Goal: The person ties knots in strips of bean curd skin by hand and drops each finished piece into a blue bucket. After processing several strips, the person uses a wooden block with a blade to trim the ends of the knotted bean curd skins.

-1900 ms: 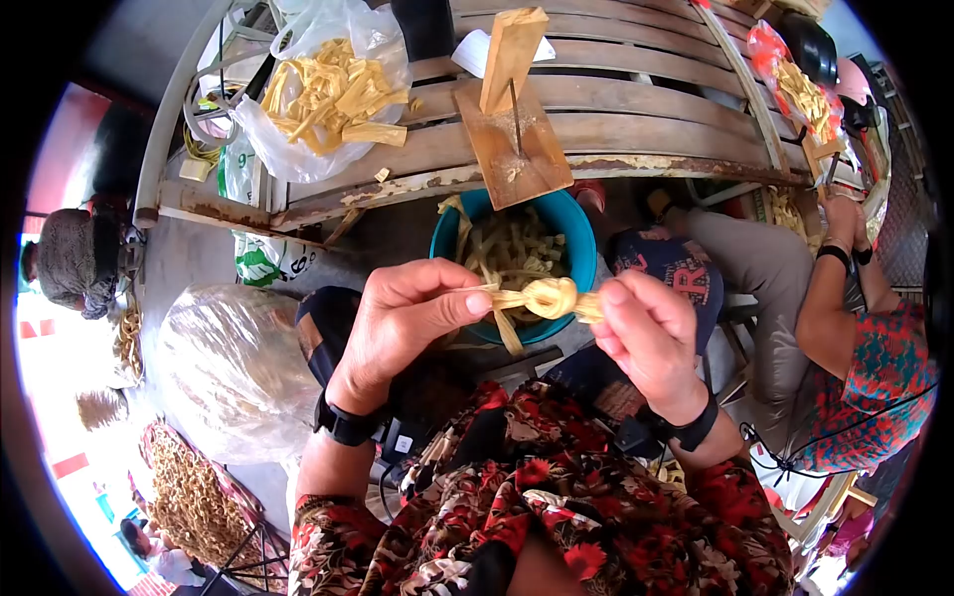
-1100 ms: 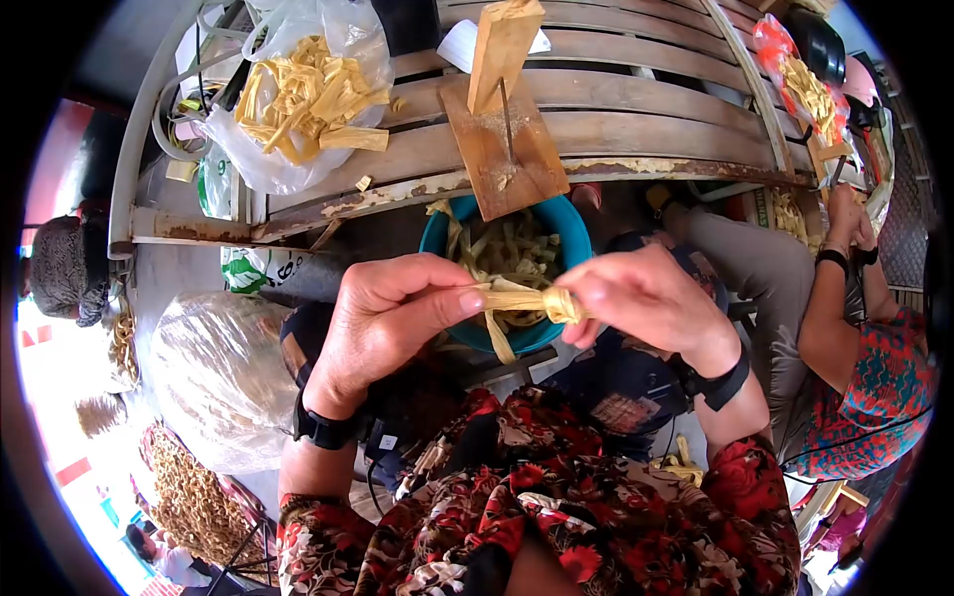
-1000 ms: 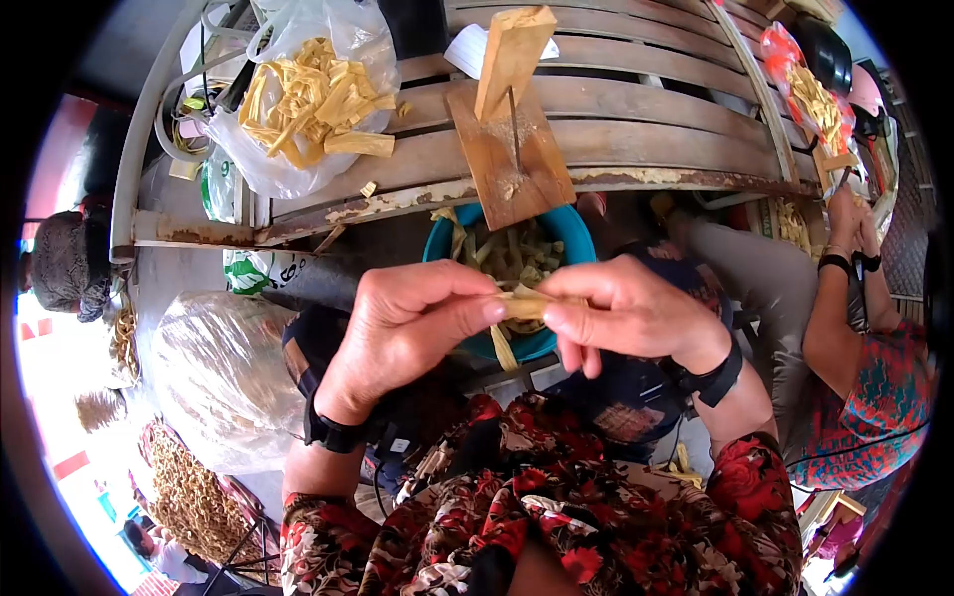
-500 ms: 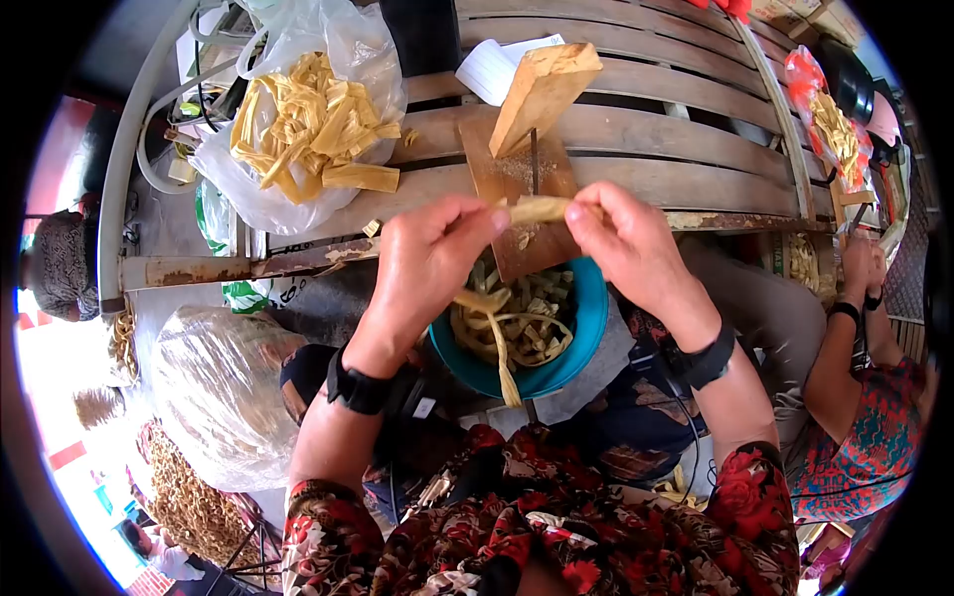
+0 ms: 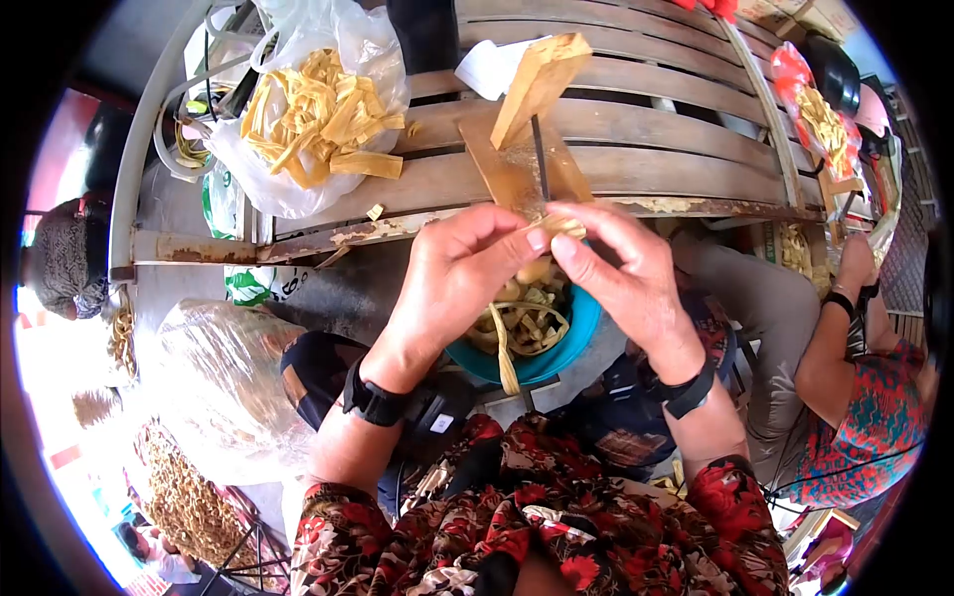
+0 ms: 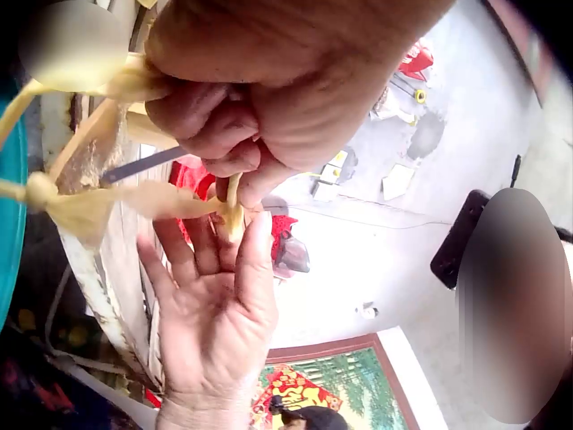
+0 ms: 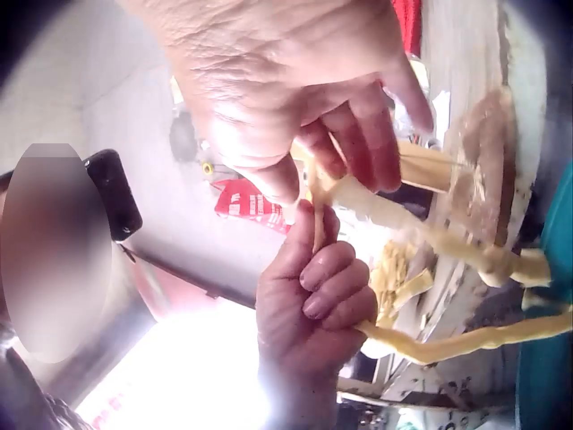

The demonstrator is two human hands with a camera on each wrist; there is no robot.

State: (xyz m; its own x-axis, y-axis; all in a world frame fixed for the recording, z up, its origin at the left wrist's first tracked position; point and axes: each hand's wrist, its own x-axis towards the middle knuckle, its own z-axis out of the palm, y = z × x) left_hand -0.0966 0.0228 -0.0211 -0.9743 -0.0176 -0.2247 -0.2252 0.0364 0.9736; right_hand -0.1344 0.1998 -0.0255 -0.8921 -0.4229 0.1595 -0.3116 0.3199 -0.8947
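Note:
My left hand and right hand meet just in front of the bench edge, each pinching a pale yellow fibrous strip between thumb and index finger. In the right wrist view the strip runs from the fingertips toward the teal bucket, with a knot along it. Another length trails out from under the curled fingers of my left hand. Below both hands stands the teal bucket, holding several short yellow pieces and a strip hanging over its near side.
On the slatted bench stands a wooden block on a board, with a dark metal rod. A plastic bag of yellow strips lies left of it. Another person's arm is at the right.
Both hands have moved forward toward the bench from over the bucket, then slightly back. The knot seen between them earlier has left their grip; they now pinch the strip close together.

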